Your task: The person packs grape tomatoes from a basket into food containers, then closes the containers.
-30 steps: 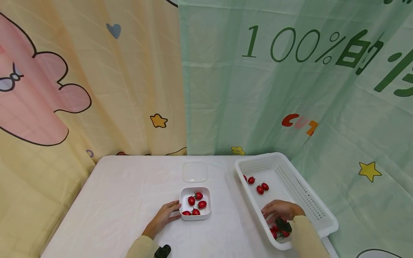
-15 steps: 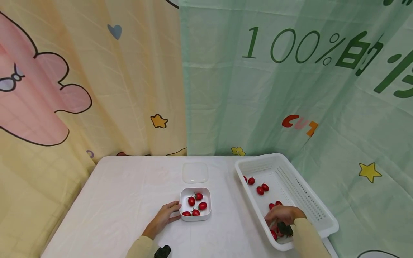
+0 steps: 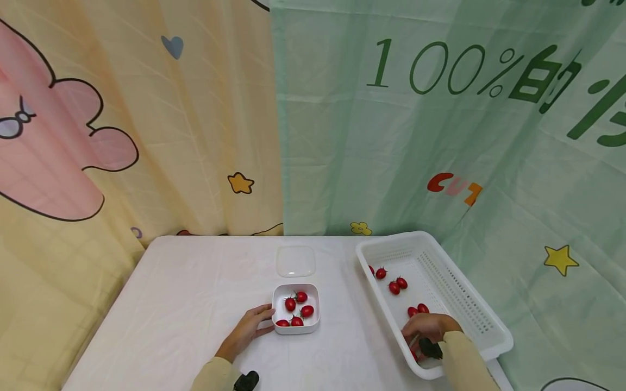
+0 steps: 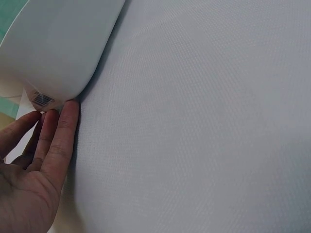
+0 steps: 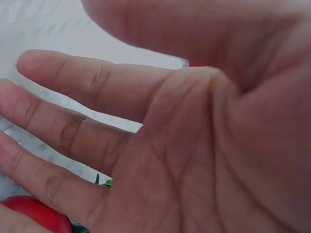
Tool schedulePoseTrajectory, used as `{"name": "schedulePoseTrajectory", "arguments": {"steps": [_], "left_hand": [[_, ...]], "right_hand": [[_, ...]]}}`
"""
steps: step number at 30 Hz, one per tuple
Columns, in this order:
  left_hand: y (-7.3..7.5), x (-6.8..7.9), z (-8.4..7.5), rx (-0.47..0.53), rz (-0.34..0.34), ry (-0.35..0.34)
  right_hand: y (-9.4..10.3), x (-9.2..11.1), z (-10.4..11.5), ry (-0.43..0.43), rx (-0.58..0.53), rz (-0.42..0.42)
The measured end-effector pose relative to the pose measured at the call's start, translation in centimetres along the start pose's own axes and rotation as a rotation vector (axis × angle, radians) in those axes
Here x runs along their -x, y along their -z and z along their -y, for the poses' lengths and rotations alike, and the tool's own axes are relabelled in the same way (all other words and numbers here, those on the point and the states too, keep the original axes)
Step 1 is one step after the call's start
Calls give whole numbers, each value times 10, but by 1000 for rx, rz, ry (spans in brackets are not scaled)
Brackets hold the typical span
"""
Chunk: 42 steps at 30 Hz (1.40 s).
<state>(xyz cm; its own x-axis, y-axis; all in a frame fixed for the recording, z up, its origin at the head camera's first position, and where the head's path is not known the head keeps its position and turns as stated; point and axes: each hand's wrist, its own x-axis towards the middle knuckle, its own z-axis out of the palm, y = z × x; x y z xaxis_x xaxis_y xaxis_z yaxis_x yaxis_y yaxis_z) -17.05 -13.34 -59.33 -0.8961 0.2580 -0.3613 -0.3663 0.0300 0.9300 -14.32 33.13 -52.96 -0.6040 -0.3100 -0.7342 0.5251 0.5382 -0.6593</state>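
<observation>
In the head view my left hand (image 3: 249,331) touches the left side of a small white box (image 3: 296,330) that holds several red cherry tomatoes (image 3: 290,304). Its straight fingers meet the box near a barcode label (image 4: 42,99) in the left wrist view. My right hand (image 3: 430,327) is down inside a white perforated basket (image 3: 464,290), near its front end. The right wrist view shows its palm bare and fingers extended, with a cherry tomato (image 5: 36,213) beside the lower fingers. Two cherry tomatoes (image 3: 423,308) lie just beyond this hand; others beneath it are partly hidden.
A clear, flat lid (image 3: 295,262) lies behind the small box on the white-covered table (image 3: 195,293). More cherry tomatoes (image 3: 394,288) rest toward the basket's far left. Printed curtains (image 3: 332,163) close off the back and sides.
My right hand has shifted slightly right and toward me within the basket, uncovering two cherry tomatoes beyond it and covering more of those at the front. My left hand stays at the box.
</observation>
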Motion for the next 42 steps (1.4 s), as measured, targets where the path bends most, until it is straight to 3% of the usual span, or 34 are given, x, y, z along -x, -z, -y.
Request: {"name": "schedulePoseTrajectory", "arguments": {"steps": [5,12,16,24,32,36,42], "left_hand": [[-1,2,-1,4,-9,-5],[0,1,-1,1,-1,-3],[0,0,0,-3,1,-1],[0,1,0,4,-4,-7],[1,1,0,9,11,-4],[0,0,0,12,2,0],[-1,-1,0,17,-3,-2]], "right_hand": [[1,-4,-3,6,18,22],[4,-5,-4,167,7,135],[3,-4,0,200,-27,164],[1,-3,6,249,-28,114],[2,-3,12,289,9,-27],[2,-6,15,345,-32,-107],[3,-11,16,389,-83,-163]]}}
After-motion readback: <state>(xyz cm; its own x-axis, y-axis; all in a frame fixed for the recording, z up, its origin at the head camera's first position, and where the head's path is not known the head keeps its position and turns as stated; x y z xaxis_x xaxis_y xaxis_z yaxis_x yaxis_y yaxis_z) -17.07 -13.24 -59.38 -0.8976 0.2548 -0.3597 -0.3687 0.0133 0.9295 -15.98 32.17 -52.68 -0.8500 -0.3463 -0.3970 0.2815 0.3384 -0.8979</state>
